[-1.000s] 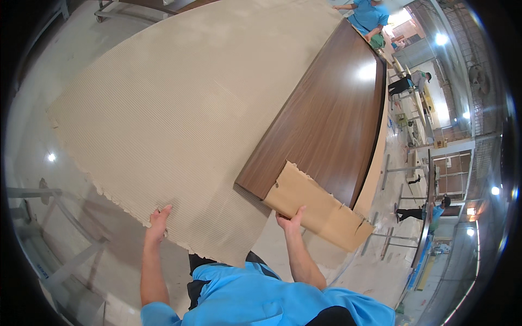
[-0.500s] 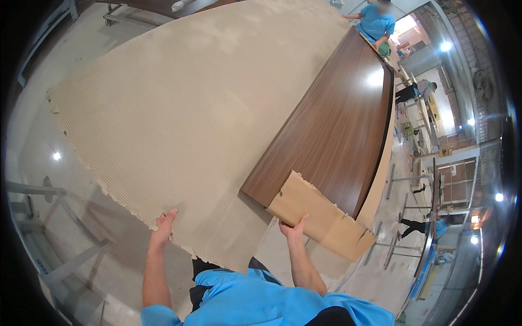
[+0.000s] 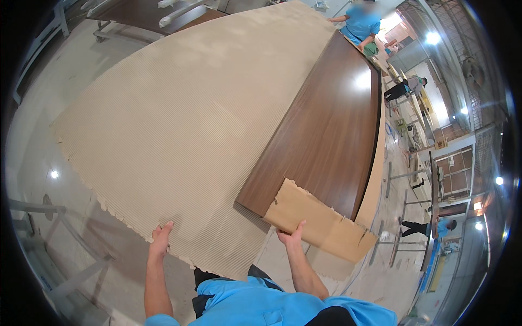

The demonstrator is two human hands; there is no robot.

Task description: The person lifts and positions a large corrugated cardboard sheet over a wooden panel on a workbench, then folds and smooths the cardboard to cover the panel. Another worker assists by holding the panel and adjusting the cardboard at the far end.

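Observation:
A large sheet of ribbed corrugated cardboard (image 3: pixel 163 119) spreads out to the left, with a ragged near edge. My left hand (image 3: pixel 160 239) pinches that edge, thumb on top and fingers mostly underneath. To the right lies a long dark brown wood-grain panel (image 3: pixel 312 130) with a glossy top. A torn-edged cardboard flap (image 3: pixel 321 220), smooth side up, is folded over the panel's near end. My right hand (image 3: pixel 292 234) grips the flap's near edge, thumb on top; its other fingers are partly hidden. At the far end, a co-worker in blue (image 3: pixel 361 24) has hands at the cardboard and panel.
Grey metal frame legs (image 3: pixel 70 228) stand at the lower left. A wheeled table with a dark panel (image 3: pixel 128 16) is at the far left. On the right, more work tables (image 3: pixel 432 212) and two other people stand further off.
The cardboard sheet's left corner has come down and nearer. Both hands keep their holds. The whole view has shifted a little, showing more of the far table.

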